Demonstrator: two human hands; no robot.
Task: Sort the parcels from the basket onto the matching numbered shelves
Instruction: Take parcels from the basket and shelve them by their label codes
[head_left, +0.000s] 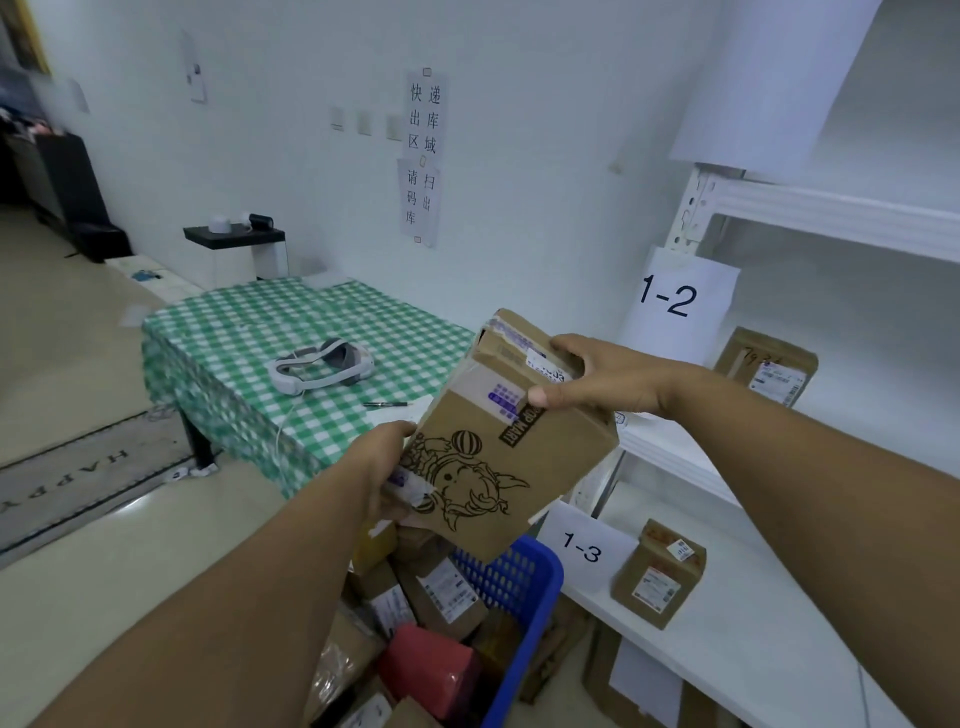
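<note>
Basket (540, 571) of parcels (441, 592) sits just left of the shelf unit (831, 213), with the table (234, 338) behind it to the left; headset (322, 366) is mid-table, pen (387, 404) by the table's right edge. One box (766, 366) is on the 1-2 shelf, another box (660, 574) on the 1-3 shelf below. Left hand (387, 467) and right hand (602, 382) hold a carton (498, 441) over the basket.

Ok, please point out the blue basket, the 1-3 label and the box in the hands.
blue basket (504, 577), head view, mesh wall.
1-3 label (582, 546), head view, printed number.
box (519, 457), head view, printed front face.
</note>
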